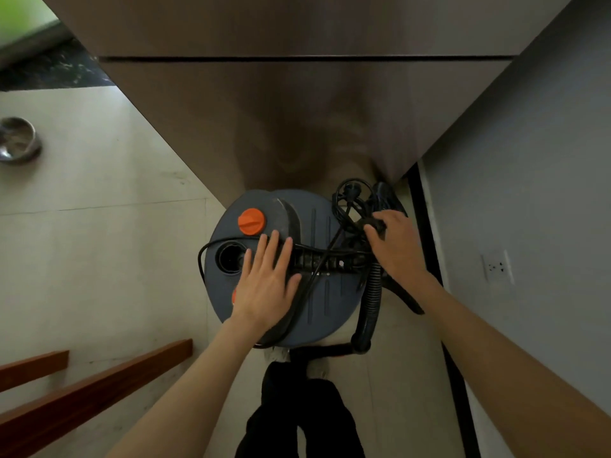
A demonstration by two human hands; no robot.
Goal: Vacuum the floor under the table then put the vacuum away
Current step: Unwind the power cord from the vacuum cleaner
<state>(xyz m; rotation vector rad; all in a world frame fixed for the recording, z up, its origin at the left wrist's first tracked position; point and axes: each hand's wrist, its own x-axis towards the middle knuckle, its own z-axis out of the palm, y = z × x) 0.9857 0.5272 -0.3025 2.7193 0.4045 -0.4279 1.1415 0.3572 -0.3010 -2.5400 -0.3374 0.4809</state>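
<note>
Left hand (pixel 267 285) lay flat, fingers spread, on the gray vacuum (pixel 325 302) lid beneath it. Right hand (pixel 398 244) curled around the black cord (pixel 350 196) bundle just past the handle (pixel 325 259) between them.

We see only the lid of the vacuum (pixel 317 302); its body lies hidden beneath. Our left hand (pixel 267 285) covers part of the lid and a second orange part (pixel 234 296). Our right hand (pixel 398 246) hides what its fingers hold among the cord (pixel 344 206). The metal bowl (pixel 18 140), far left, is blurred and cut by the edge. The socket (pixel 496 267) is too small to read.
</note>
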